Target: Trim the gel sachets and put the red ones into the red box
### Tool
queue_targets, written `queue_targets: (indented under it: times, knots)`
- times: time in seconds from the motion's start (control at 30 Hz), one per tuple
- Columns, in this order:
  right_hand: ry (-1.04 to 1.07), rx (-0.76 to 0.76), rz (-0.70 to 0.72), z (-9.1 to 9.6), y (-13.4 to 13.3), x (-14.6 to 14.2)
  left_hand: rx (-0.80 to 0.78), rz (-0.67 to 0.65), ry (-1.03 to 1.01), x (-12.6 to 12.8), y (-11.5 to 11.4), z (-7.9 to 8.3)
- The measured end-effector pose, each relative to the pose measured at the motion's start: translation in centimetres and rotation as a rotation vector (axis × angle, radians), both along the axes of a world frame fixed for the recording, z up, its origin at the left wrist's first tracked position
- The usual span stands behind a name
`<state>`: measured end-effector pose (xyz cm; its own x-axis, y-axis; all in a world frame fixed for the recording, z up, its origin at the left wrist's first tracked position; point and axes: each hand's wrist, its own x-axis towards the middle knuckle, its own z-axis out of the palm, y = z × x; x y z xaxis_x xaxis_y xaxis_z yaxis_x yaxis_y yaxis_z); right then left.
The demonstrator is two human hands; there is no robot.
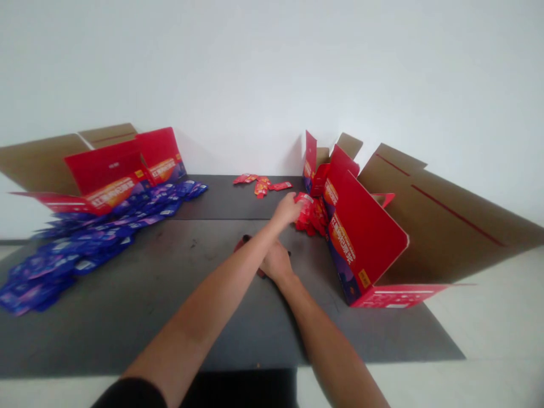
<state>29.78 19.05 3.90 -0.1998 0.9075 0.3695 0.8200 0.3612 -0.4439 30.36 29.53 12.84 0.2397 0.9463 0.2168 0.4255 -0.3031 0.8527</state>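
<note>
My left hand reaches forward over the right forearm. Its fingers are closed at a red packet, which lies at the edge of a heap of similar red packets. Nearer to me, my right hand rests low over the table, curled around a dark, reddish-brown object. The left forearm crosses in front and covers much of that object and the right fingers, so its kind does not show.
An open red carton stands along the right, with another open carton behind it. At left, blue packets spread before more open red cartons. Several loose red packets lie at the back of the grey table, near the white wall.
</note>
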Motion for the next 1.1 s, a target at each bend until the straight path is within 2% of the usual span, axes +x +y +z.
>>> queue_targets:
  times: [0.1, 0.2, 0.33, 0.53, 0.67, 0.83, 1.1]
  knots:
    - [0.041, -0.047, 0.026, 0.0, 0.1, -0.1, -0.011, 0.004, 0.100, 2.3, 1.8, -1.0]
    - [0.071, -0.065, 0.069, 0.1, 0.1, -0.1, 0.012, -0.002, 0.177, 3.4, 2.4, -2.1]
    - [0.107, -0.083, 0.095, 0.5, 0.0, -0.1, 0.058, -0.013, 0.254, 4.1, 2.4, -3.4]
    - [0.118, -0.103, 0.085, 0.6, 0.0, 0.1, 0.155, -0.079, 0.346, 4.8, 1.4, -4.5]
    - [0.034, -0.075, 0.102, 0.1, 0.1, 0.1, 0.210, -0.117, 0.428, 4.5, 0.5, -4.9]
    - [-0.003, -0.063, 0.117, -0.3, 0.2, 0.0, 0.270, -0.130, 0.530, 3.0, -0.6, -4.9]
    - [-0.103, -0.025, 0.103, -0.8, 0.3, -0.2, 0.266, -0.124, 0.587, 2.3, -1.1, -5.5]
